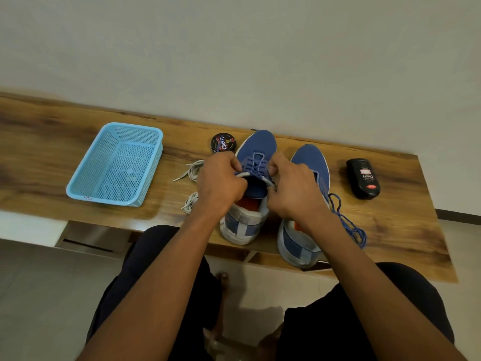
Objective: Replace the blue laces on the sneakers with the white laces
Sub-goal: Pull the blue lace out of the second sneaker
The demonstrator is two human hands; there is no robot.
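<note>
Two blue sneakers stand on the wooden table (39, 157), toes toward the wall. The left sneaker (256, 147) carries a blue lace (253, 166) through its eyelets. My left hand (221, 182) and my right hand (295, 190) each pinch that lace at the sneaker's opening, one on either side of the tongue. The right sneaker (311, 158) has no lace in view, and a loose blue lace (348, 225) lies beside it. Two bundled white laces (191, 171) (190, 203) lie to the left of my left hand.
A light blue plastic basket (78, 186) sits at the left of the table. A round shoe polish tin (223, 143) stands behind the left sneaker. A black polish bottle (363, 178) lies at the right. The wall runs close behind.
</note>
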